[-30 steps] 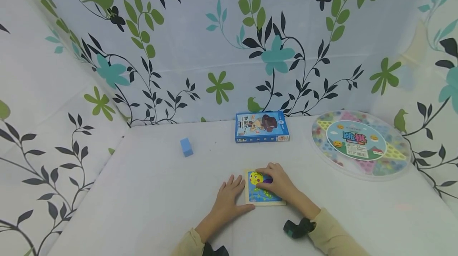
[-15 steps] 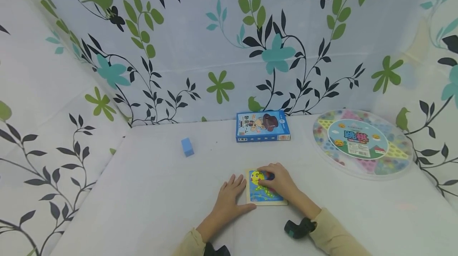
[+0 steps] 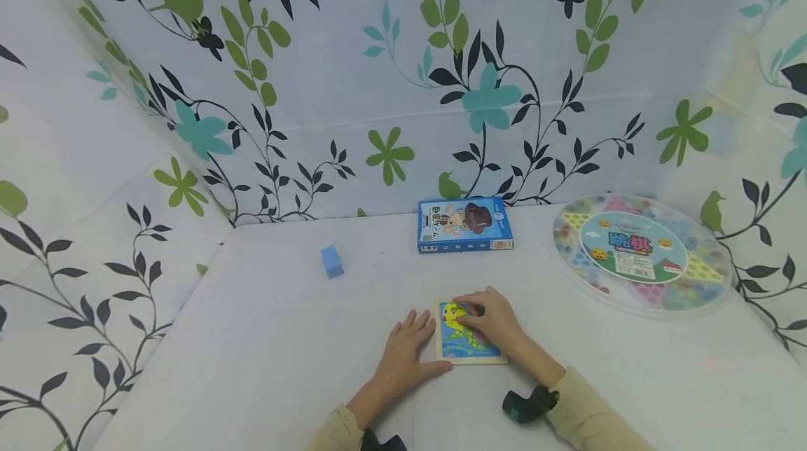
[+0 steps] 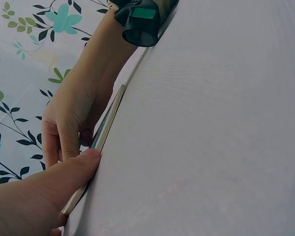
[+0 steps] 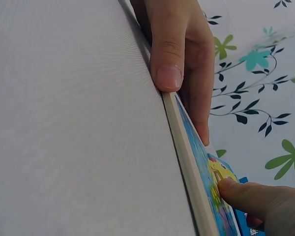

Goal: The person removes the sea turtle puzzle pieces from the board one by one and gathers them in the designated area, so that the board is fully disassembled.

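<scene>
A small square wooden picture puzzle (image 3: 460, 351) lies flat on the white cloth, with a yellow cartoon animal on a blue ground. My left hand (image 3: 405, 351) rests along its left side, fingers fairly straight and thumb at the lower left corner; the left thumb (image 5: 168, 73) touches the board's edge in the right wrist view. Over the puzzle's upper right, my right hand (image 3: 494, 321) pinches a puzzle piece between curled fingers and thumb. Beside the right thumb, the yellow piece (image 5: 220, 168) seems to stand slightly proud of the board. The right fingers hide much of the picture.
Behind the puzzle lies a blue game box (image 3: 465, 225). A round, clear-lidded Chinese checkers set (image 3: 643, 297) sits at the back right, and a small blue block (image 3: 331, 262) at the back left. Patterned cloth (image 3: 315, 80) stands upright around the table.
A purple patch under my right fingers gives way to a reddish one as the fingers shift slightly on the puzzle. My left hand stays in place.
</scene>
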### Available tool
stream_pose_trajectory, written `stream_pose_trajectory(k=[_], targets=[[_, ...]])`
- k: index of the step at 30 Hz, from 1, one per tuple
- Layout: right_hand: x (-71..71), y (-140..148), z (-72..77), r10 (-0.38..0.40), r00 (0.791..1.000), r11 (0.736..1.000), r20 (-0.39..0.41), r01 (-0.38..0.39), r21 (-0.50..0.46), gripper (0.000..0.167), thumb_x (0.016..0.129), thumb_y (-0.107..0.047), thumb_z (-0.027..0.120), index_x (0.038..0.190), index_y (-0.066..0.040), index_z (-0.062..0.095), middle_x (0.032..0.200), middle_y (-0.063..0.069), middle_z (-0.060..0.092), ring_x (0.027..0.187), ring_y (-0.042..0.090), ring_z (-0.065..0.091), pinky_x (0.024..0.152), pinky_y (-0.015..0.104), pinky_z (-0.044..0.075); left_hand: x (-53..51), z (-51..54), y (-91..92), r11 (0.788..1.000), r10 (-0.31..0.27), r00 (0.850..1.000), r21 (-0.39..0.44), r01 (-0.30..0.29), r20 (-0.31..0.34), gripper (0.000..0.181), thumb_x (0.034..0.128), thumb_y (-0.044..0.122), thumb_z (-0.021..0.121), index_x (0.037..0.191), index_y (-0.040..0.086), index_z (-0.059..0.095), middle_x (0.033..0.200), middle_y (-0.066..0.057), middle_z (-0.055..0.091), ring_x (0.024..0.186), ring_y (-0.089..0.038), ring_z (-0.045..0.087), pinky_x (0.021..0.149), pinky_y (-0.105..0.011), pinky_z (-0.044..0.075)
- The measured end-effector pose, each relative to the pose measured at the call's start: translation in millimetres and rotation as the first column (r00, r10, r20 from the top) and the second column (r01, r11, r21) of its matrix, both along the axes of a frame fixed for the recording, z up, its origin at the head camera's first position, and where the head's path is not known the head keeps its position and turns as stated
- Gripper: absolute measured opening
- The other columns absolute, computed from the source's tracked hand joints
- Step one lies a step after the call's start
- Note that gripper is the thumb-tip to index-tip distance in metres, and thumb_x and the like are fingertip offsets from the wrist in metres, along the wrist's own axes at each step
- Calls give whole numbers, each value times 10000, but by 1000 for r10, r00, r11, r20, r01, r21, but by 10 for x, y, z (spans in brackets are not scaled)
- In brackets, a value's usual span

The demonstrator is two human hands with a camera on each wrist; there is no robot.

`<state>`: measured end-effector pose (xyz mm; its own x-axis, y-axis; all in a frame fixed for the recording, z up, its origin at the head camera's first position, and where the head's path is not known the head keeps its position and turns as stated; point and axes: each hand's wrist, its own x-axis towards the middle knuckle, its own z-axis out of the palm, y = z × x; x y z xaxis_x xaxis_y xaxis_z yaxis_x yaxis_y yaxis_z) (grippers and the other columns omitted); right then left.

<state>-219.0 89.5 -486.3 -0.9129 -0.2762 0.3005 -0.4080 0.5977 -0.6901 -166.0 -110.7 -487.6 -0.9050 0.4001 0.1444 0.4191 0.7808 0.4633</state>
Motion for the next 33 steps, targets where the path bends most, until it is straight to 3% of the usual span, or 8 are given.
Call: stream_pose_trajectory(k=[9,23,33], targets=[[3,-17,3,-7,1000,1000,2,7,8,291,706,-215,756,976,-123,697,570,-105,375,603,100,353,534,249,306,-10,-32,-13,1000,11,1000,-25,-11,-8,815,723,608,595,1302,51,458,1371,-81,377,1287,-300,232,995,-510,198],[-5,11,15,-7,1000,1000,-9,7,13,282,711,-197,754,972,-110,694,584,-100,388,598,98,360,521,239,301,-19,19,14,997,16,1000,-73,-16,2,803,732,608,584,1305,61,456,1376,-76,371,1287,-295,235,998,-497,201],[8,22,1,6,1000,1000,-31,-6,-14,276,716,-202,750,966,-99,693,559,-102,354,576,79,357,510,227,310,-15,13,13,999,11,1000,-39,-11,-2,800,733,602,589,1297,50,461,1368,-88,380,1280,-309,246,995,-510,195]])
